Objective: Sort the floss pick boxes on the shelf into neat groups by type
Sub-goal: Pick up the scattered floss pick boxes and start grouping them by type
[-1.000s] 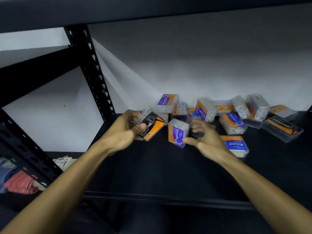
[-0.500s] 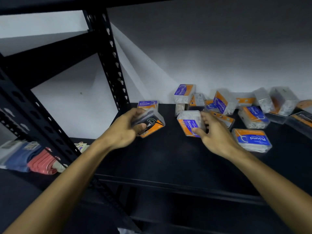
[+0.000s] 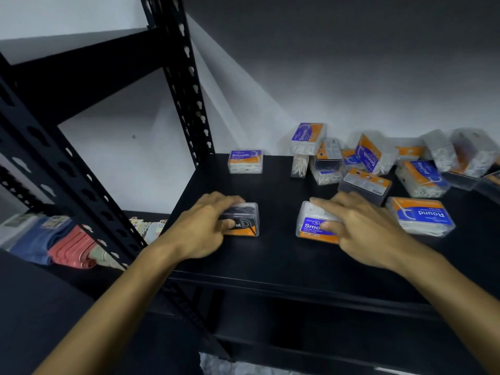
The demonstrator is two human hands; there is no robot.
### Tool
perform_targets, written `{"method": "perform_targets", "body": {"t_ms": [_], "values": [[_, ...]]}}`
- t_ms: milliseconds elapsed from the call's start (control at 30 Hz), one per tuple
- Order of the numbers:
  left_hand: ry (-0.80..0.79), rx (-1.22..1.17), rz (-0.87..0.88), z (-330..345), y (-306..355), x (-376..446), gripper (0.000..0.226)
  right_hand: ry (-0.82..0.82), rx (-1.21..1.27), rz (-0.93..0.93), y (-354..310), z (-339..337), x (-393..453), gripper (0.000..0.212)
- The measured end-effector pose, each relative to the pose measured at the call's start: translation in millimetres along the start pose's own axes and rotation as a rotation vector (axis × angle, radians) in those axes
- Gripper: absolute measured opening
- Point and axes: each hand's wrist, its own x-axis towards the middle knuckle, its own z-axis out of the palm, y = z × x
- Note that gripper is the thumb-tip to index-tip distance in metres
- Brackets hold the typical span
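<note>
My left hand [image 3: 205, 223] grips a black and orange Charcoal box [image 3: 244, 221] that stands on the black shelf [image 3: 270, 255], left of centre. My right hand [image 3: 359, 226] holds a clear Smooth box [image 3: 313, 221] with a blue and orange label, set down a little to the right of the Charcoal box. Another Smooth box [image 3: 245, 161] stands alone at the back left by the wall. A Round box [image 3: 422, 216] lies flat just right of my right hand.
A jumbled pile of several floss boxes [image 3: 378, 161] lines the back wall at the right. The black shelf upright [image 3: 186, 85] rises at the back left corner. Folded cloths [image 3: 62, 244] lie on a lower surface to the left.
Both hands have come down toward the shelf's front. The Charcoal box and the Smooth box, held in the air before, now sit on the shelf side by side.
</note>
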Motion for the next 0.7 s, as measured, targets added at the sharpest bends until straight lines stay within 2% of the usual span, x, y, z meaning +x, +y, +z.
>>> {"method": "perform_targets", "body": {"t_ms": [700], "values": [[-0.038, 0.082, 0.018, -2.7, 4.4, -6.3, 0.051, 0.017, 0.044, -0.003, 3.8, 6.3, -11.6, 0.056]]}}
